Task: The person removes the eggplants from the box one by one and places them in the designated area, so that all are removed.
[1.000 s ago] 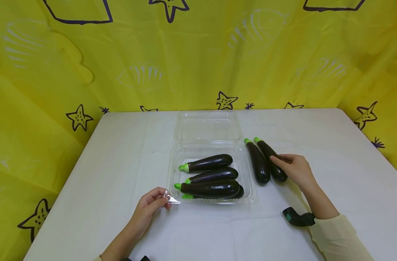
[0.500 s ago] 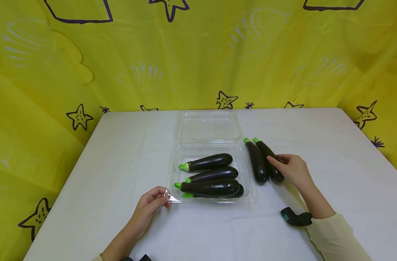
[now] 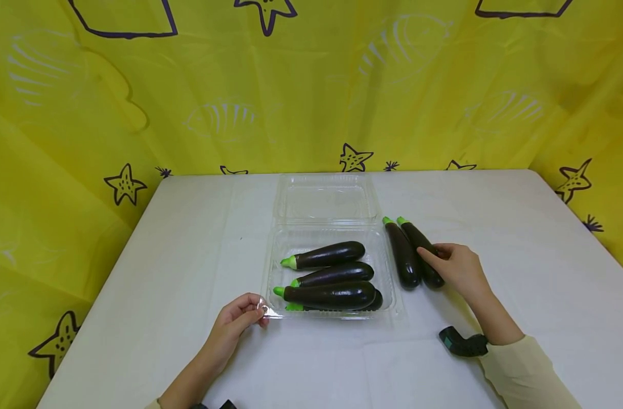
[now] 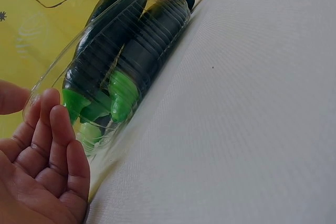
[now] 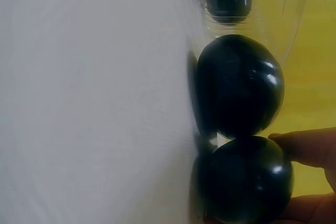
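Note:
In the head view my left hand (image 3: 235,324) pinches the near left corner of an open clear plastic clamshell container (image 3: 283,238) between thumb and fingers. Several dark eggplants with green stems lie in it, the front eggplant (image 3: 329,295) resting partly over another. To the right of the container, two eggplants lie side by side on the table. My right hand (image 3: 460,272) grips the outer eggplant (image 3: 416,233) near its thick end, and the inner eggplant (image 3: 405,255) touches it. In the right wrist view, thumb and finger stand against the held eggplant (image 5: 244,182).
The container's lid (image 3: 327,201) lies folded back toward the far edge of the white table (image 3: 189,255). A yellow patterned cloth (image 3: 311,85) hangs behind and at the sides. A black wrist camera (image 3: 462,341) sits by my right sleeve.
My right hand has shifted slightly left, and the outer eggplant's thick end has moved left with it, up against the inner eggplant. The left hand and container have stayed in place.

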`<state>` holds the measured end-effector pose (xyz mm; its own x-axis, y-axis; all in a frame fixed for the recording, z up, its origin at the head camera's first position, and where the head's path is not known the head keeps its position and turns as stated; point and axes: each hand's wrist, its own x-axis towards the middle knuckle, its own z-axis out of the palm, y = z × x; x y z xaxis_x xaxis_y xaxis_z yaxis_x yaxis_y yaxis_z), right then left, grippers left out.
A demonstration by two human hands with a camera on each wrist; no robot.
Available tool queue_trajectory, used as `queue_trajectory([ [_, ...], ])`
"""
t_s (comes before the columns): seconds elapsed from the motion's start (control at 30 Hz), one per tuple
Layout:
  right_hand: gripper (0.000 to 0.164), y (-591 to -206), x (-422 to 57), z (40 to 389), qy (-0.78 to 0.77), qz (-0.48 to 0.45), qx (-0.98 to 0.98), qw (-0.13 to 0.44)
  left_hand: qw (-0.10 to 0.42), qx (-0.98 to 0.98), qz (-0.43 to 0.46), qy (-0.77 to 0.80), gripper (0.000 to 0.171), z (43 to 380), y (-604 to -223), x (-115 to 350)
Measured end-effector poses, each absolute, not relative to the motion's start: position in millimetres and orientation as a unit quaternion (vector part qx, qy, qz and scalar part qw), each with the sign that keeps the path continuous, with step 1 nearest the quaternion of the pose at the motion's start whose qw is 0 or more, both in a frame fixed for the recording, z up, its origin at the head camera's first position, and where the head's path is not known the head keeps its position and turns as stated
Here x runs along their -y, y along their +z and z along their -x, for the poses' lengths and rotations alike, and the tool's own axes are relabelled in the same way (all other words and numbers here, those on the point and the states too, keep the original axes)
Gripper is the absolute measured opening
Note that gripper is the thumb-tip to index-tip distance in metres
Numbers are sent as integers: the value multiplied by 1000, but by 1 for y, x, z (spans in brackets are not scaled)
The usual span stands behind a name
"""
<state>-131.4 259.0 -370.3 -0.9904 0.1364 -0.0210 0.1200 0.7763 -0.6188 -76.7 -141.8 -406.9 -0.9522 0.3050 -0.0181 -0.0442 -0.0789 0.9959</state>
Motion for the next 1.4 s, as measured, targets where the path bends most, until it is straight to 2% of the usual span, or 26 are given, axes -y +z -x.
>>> queue_trajectory([
  [0.5, 58, -368, -258, 131, 323, 66, 944, 12, 119, -666, -103, 729, 21, 76, -406, 142],
  [0.77, 72, -366, -259, 130, 322, 80, 943, -8, 121, -666, -103, 729, 21, 76, -407, 142],
  [1.1, 69, -354, -257, 129, 311, 68, 947, 39, 119, -667, -105, 728, 21, 76, -408, 142],
  [1.4, 68, -344, -247, 128, 323, 52, 944, 42, 119, -668, -101, 728, 21, 76, -406, 142],
])
